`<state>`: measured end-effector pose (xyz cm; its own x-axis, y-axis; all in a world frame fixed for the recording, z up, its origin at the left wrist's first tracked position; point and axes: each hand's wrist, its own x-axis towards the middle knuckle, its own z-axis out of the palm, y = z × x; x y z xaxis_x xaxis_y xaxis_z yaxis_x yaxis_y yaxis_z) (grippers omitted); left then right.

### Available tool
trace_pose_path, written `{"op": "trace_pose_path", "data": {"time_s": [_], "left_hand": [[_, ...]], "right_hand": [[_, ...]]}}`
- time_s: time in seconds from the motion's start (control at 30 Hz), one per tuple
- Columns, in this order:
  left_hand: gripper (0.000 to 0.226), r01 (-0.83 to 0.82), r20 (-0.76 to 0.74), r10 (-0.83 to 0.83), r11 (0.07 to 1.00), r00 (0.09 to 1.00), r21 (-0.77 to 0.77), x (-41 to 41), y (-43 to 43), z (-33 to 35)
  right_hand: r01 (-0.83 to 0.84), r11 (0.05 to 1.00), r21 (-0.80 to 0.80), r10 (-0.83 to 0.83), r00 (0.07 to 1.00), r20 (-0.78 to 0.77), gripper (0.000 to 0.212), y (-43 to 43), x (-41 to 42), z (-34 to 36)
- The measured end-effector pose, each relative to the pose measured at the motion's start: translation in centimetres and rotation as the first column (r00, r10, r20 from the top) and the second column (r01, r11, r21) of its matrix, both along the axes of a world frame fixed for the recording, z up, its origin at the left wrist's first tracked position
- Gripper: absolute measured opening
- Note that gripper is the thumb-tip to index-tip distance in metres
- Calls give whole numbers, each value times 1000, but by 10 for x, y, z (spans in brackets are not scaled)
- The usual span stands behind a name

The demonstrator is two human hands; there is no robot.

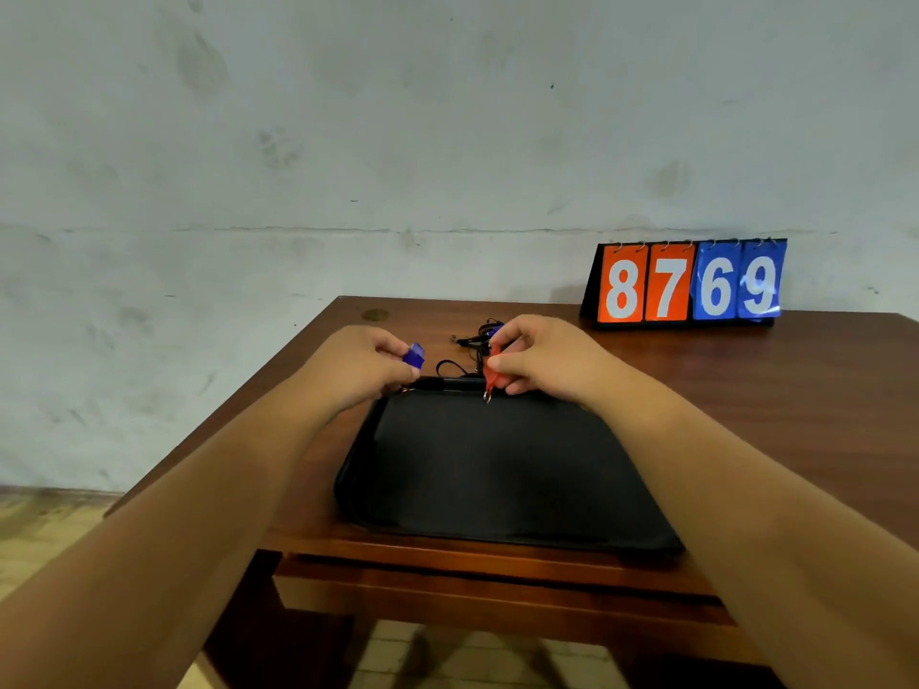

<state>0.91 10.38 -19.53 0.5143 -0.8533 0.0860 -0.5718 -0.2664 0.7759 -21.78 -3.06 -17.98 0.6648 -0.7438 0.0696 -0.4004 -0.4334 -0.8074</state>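
Pinching w/ fingertips only: my left hand has the blue tag between thumb & forefinger, right hand nips the red tag, its metal ring dangling at the far edge of the black case. Tangled cords lie just behind. Risk, imo: ring snags a cord, or a thin tag slips from so light a grip. All on the table, 8769 scoreboard far right.

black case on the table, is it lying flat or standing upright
Lying flat: the black case rests with its broad side down on the table, top face showing.
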Motion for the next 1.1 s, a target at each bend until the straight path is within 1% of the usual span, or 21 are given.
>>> {"op": "trace_pose_path", "data": {"time_s": [0.07, 0.2, 0.27, 0.3, 0.37, 0.43, 0.5, 0.53, 0.63, 0.77, 0.97, 1.1], "left_hand": [[33, -29, 49, 28, 1000, 998, 6, 3, 5, -7], [34, -42, 54, 40, 998, 998, 48, 3, 5, -25], [36, -58, 71, 53, 996, 996, 74, 5, 3, -32], [37, -62, 96, 53, 994, 994, 86, 7, 3, -35], [41, -58, 200, 35, 993, 979, 107, 10, 2, -39], [45, -59, 273, 27, 992, 962, 108, 12, 2, -44], [44, -62, 261, 36, 994, 965, 92, 13, 2, -49], [44, -64, 252, 43, 995, 967, 78, 13, 2, -52], [44, -59, 259, 48, 998, 965, 34, 15, 1, -58], [40, -49, 221, 46, 999, 974, 7, 17, 2, -61], [25, -49, 172, 51, 999, 984, -17, 20, 5, -64], [20, -36, 176, 39, 999, 984, -21, 18, 6, -65]], "right_hand": [[-37, 999, 39, 38, 999, -5, 27, 7, 13, -7], [-79, 992, 97, 81, 997, -18, 29, 15, 40, -18], [-93, 992, 89, 98, 994, -47, 30, 16, 53, -24], [-98, 992, 80, 103, 993, -62, 30, 17, 58, -27], [-100, 994, 35, 103, 989, -105, 28, 18, 68, -33], [-89, 996, -10, 87, 988, -131, 21, 18, 73, -40], [-78, 996, -44, 71, 988, -140, 14, 17, 74, -45], [-78, 995, -66, 68, 987, -147, 14, 17, 74, -47], [-78, 990, -120, 57, 985, -165, 24, 17, 75, -52], [-49, 995, -92, 37, 991, -131, 38, 11, 80, -63], [-32, 994, -107, 22, 995, -97, 28, 11, 82, -68], [-28, 997, -78, 21, 996, -85, 31, 12, 83, -70]]}}
